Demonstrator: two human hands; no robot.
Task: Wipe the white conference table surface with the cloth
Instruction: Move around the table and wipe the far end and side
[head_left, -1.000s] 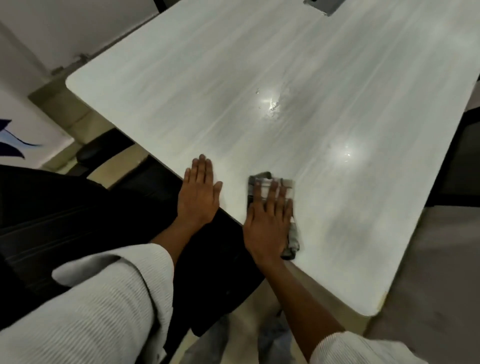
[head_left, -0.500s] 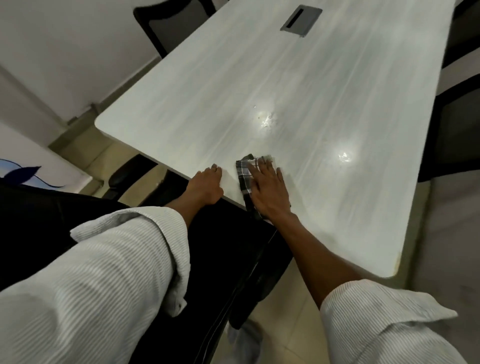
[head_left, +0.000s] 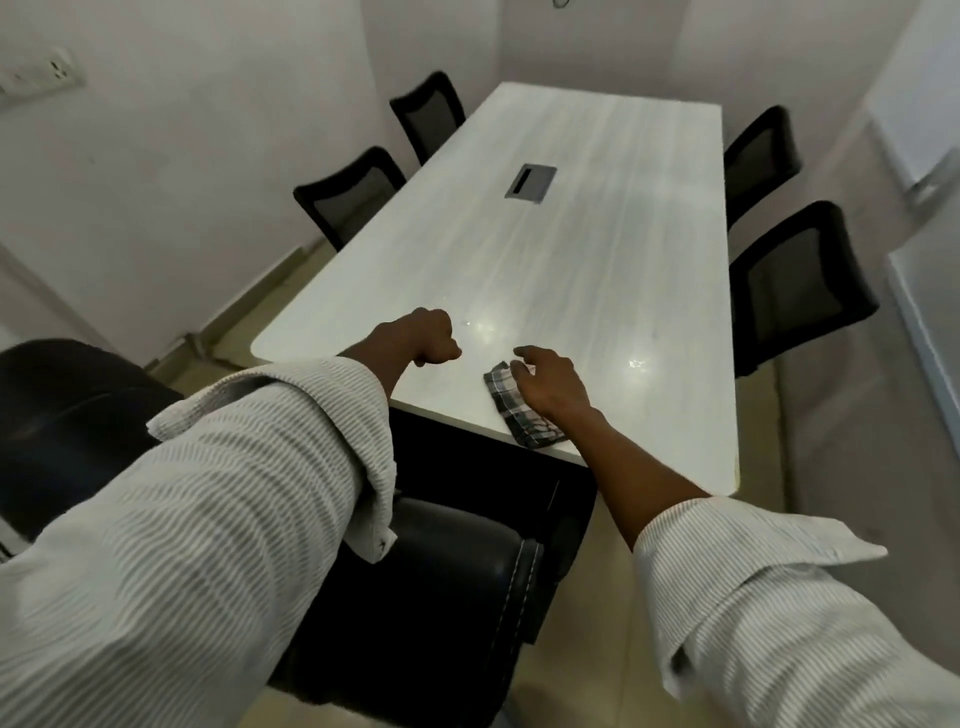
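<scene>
The long white conference table (head_left: 597, 249) runs away from me. A grey checked cloth (head_left: 524, 421) lies flat at its near edge. My right hand (head_left: 550, 384) sits arched over the cloth, with curled fingertips on its far end. My left hand (head_left: 431, 338) is closed in a fist with nothing in it. It hovers just above the tabletop, to the left of the cloth. Light glints off the tabletop just beyond both hands.
A grey cable box (head_left: 530, 181) is set into the middle of the table. Black mesh chairs stand on the left (head_left: 348, 195) and right (head_left: 800, 280) sides. A black leather chair (head_left: 457, 571) stands between me and the near edge. White walls close in around the table.
The view has pulled back and up, showing the whole table. My left hand has lifted off the table edge into a fist. My right hand has gone from flat to arched on the cloth.
</scene>
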